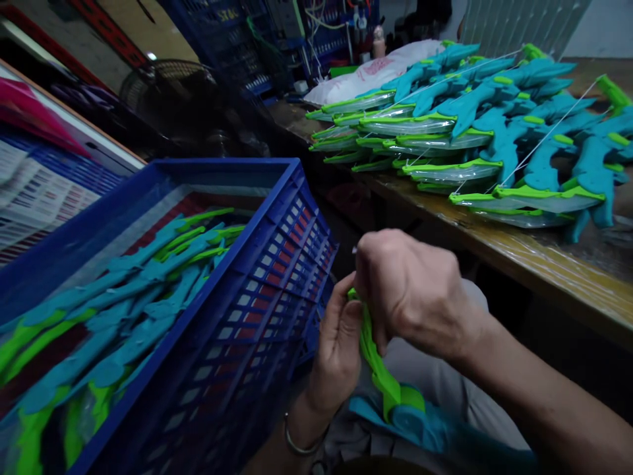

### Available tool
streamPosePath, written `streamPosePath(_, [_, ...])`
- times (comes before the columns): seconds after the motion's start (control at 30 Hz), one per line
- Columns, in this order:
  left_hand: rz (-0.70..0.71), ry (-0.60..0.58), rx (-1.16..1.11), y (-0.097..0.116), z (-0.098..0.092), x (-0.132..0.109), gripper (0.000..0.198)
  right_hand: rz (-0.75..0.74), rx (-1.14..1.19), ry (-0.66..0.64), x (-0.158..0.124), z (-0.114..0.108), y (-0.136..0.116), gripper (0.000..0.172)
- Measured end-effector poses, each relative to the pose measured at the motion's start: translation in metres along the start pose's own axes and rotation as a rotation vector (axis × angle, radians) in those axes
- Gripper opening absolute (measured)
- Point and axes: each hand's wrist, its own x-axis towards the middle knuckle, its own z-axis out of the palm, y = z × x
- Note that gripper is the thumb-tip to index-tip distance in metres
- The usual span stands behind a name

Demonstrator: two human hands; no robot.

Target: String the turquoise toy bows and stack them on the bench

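A toy bow (388, 389) of teal and lime-green plastic lies across my lap, its green limb pointing up and away. My left hand (339, 346), with a bracelet at the wrist, pinches the tip of that limb between thumb and fingers. Right over the tip, my right hand (413, 290) is closed in a fist, knuckles up. Its fingertips are hidden, so what they grip cannot be made out. A tiny pale bit shows beside its knuckles. The teal body of the bow runs under my right forearm.
To the left, a blue plastic crate (257, 290) holds several teal-and-green toy bows (143, 284). Many similar strung bows (494, 125) are piled on the wooden table (524, 257) at the right. Behind them lies a white sack (370, 72). A fan (163, 92) stands in the dim background.
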Motion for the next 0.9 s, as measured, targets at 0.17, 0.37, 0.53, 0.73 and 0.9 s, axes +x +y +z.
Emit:
streamPosePath(0.17, [0.005,-0.066,0.001,0.006,0.0,0.004,0.018,0.174,-0.022,0.091,-0.005,0.002,0.016,0.011])
streamPosePath(0.37, [0.021,-0.008,0.011,0.007,-0.001,0.017,0.014,0.21,0.342,-0.046,-0.056,0.01,-0.016,0.01])
streamPosePath(0.53, [0.07,0.029,0.1,0.003,-0.006,0.017,0.015,0.362,0.489,-0.032,-0.065,0.014,-0.035,0.012])
streamPosePath(0.73, [0.128,-0.035,0.074,0.003,-0.005,0.014,0.009,0.733,0.86,0.077,-0.064,0.024,-0.041,0.009])
streamPosePath(0.9, [0.049,-0.143,-0.074,0.003,-0.002,0.014,0.01,1.115,1.42,-0.035,-0.066,0.024,-0.04,0.027])
